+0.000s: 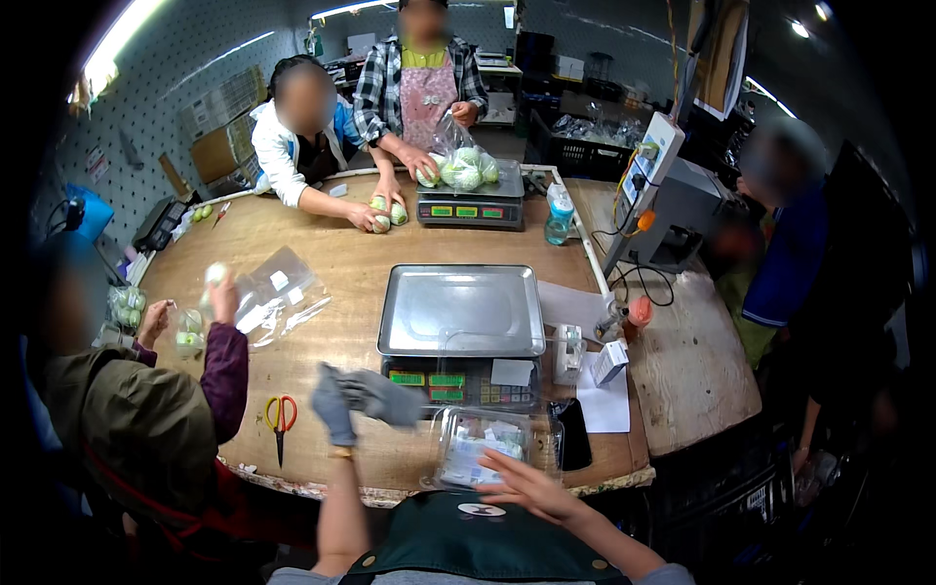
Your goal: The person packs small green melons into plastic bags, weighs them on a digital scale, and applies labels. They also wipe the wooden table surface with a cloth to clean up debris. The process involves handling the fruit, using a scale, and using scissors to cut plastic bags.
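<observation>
My left hand [335, 413], in a grey glove, holds a second grey glove [386, 395] that is blurred by motion, left of the near scale's keypad. My right hand [528, 486] is bare, its fingers spread, over the lower right corner of a clear plastic clamshell box [482, 446] with labels inside. In front of me stands a digital scale [468, 384] with a bare steel pan [462, 310]. Red-and-yellow scissors [281, 428] lie on the wooden table, left of my gloved hand.
Co-workers handle pale green round produce [379, 213] at the far side and left. A second scale [470, 212] bears a bag of it. Clear plastic bags [281, 296] lie left; a black phone [569, 434], papers [607, 409], a small box [609, 363] and a blue bottle [559, 216] stand or lie right.
</observation>
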`<state>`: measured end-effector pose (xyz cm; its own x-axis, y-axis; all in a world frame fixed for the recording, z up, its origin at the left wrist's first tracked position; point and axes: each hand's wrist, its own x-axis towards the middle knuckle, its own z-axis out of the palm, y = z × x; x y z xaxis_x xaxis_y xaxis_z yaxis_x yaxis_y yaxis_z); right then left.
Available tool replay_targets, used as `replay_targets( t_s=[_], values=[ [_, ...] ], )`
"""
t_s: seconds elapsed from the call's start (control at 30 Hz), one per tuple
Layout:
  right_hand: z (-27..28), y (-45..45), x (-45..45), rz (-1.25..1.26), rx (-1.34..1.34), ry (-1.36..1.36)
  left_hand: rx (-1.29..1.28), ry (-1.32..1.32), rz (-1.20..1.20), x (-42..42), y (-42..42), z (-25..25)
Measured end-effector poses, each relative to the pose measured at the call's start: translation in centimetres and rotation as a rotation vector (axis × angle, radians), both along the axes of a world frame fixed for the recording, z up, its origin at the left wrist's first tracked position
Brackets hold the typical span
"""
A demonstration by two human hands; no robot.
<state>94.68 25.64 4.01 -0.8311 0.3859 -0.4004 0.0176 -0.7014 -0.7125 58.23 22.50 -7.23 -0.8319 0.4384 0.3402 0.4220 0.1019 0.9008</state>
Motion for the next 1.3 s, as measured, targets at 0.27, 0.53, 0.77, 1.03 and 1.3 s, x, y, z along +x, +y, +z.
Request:
replay_targets(
  t_s=[0.27,0.53,0.77,1.03,1.3],
  values=[
    [-8.1,12.9,4.6,-0.711,0.801,-0.314,-0.088,-0.873,-0.595,3.5,4.6,3.4],
    [-9.7,9.8,6.8,-0.603,0.450,-0.065,-0.211,-0.971,-0.895,6.0,5.2,2.9],
    [-15.2,-1.9,11.1,-0.691,-0.064,-0.542,-0.818,0.291,-0.993,10.2,4.3,0.9],
    [-12.2,-1.7,5.0,-0.795,-0.024,-0.261,-1.236,0.120,-1.261,8.5,7.2,1.2],
    [-5.3,5.4,-1.0,-0.753,0.893,-0.310,-0.792,-0.262,-0.923,9.0,-2.9,8.3]
  ],
)
